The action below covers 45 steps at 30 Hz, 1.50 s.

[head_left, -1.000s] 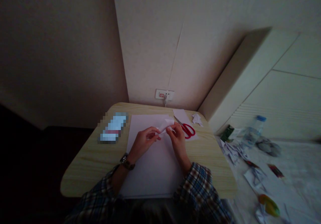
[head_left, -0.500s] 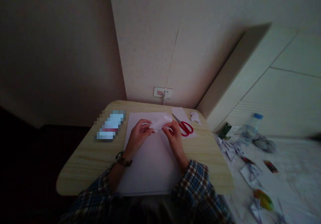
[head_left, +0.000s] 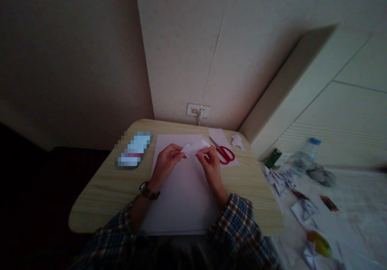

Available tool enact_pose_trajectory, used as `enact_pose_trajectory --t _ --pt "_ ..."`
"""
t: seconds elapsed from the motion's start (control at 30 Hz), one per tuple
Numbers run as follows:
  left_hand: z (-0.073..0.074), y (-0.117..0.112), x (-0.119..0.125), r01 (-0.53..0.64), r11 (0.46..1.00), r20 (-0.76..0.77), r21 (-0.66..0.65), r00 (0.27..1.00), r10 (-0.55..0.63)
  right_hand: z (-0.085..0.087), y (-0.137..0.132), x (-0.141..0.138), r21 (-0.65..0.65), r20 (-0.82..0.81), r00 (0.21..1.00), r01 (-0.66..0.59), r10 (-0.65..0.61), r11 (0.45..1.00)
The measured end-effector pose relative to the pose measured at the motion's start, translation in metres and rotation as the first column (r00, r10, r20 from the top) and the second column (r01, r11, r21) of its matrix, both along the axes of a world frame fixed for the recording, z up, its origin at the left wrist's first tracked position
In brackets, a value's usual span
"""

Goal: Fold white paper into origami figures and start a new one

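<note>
A small folded piece of white paper [head_left: 195, 146] is held just above a large white sheet [head_left: 184, 189] on a light wooden table [head_left: 102, 197]. My left hand [head_left: 165, 165] pinches its left end, fingers closed. My right hand [head_left: 210, 166] pinches its right end, fingers closed too. A watch sits on my left wrist. Both sleeves are plaid.
Red-handled scissors [head_left: 223, 154] lie on a paper strip right of my hands. A folded paper figure [head_left: 237, 140] sits at the table's far right corner. A blurred flat object [head_left: 134, 149] lies left. To the right, a cluttered surface holds paper scraps [head_left: 279, 179] and a water bottle [head_left: 304, 155].
Both hands and the folded paper have shifted a little to the left and away from me. The paper now lies flatter between the fingers.
</note>
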<state>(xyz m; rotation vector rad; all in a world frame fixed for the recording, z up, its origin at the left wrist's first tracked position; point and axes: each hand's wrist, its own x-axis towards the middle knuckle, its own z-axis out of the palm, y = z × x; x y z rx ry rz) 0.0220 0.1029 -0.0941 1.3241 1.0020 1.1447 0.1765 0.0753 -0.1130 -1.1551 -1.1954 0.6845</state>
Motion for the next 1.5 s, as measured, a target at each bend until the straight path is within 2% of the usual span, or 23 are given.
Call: enact_pose_trajectory --t 0.3,0.5,0.7,0.83,0.97,1.03,1.13,1.23,1.37,1.5 --pt "-0.001 0.000 0.001 0.008 1.000 -0.021 0.029 1.000 -0.007 -0.001 0.000 0.002 0.025 -0.008 1.000 0.020 -0.020 0.999" --pt "0.000 -0.001 0.001 -0.002 0.999 -0.028 0.053 1.000 0.003 -0.004 0.001 0.003 0.006 -0.029 1.000 -0.011 0.011 1.000" --pt "-0.002 0.000 0.000 -0.092 0.989 -0.078 0.113 0.992 0.101 -0.007 0.003 0.000 -0.049 0.045 0.999 0.001 0.001 0.999" --pt "-0.005 0.003 -0.002 -0.174 0.963 -0.132 0.204 0.970 0.203 -0.010 0.004 0.003 -0.085 0.143 0.988 0.077 -0.065 0.993" --pt "-0.007 0.004 -0.005 -0.179 0.945 -0.177 0.274 0.957 0.232 -0.006 0.002 0.010 -0.041 0.218 0.972 0.103 -0.092 0.994" --pt "-0.007 0.004 -0.005 -0.127 0.943 -0.225 0.308 0.953 0.202 -0.002 0.000 0.013 -0.025 0.232 0.972 0.055 -0.047 0.998" --pt "-0.004 0.002 -0.004 -0.015 0.954 -0.261 0.299 0.961 0.096 0.002 -0.002 0.013 -0.133 0.242 0.968 -0.037 0.069 0.990" --pt "0.000 0.001 -0.003 0.012 0.980 -0.165 0.201 0.986 0.022 0.004 -0.004 0.011 -0.219 0.171 0.976 -0.094 0.133 0.971" --pt "0.005 -0.001 -0.004 0.010 0.995 -0.012 0.095 1.000 -0.009 0.008 -0.007 0.008 -0.219 0.049 0.974 -0.204 0.220 0.954" --pt "0.014 0.002 -0.006 0.068 0.994 -0.022 0.084 0.998 -0.067 0.021 -0.009 0.006 -0.196 0.107 0.952 -0.262 0.286 0.945"
